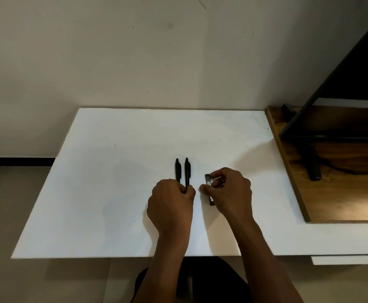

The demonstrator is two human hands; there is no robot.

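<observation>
Near the middle of the white table [113, 193]: two black pens, left pen [177, 170] and right pen [187, 171], lie parallel and just beside each other, their far ends pointing at the wall.

- Left hand [171, 204]: fingers curled over the pens' near ends. It pinches the right pen. Whether it also holds the left pen I cannot tell, as the knuckles hide the contact.
- Right hand [231, 189]: thumb and fingertips pinch a small black bar [208, 182] with a pale label. It rests on the table just right of the pens.

Handling, judged: all three are light, stiff and probably smooth plastic.
- Pens: round barrels will roll, so grip mid-barrel or steady both ends.
- Bar: thin and flat, so pinch across its long edges and keep it low to the surface. A fingertip hold on the slick faces could slip.
</observation>
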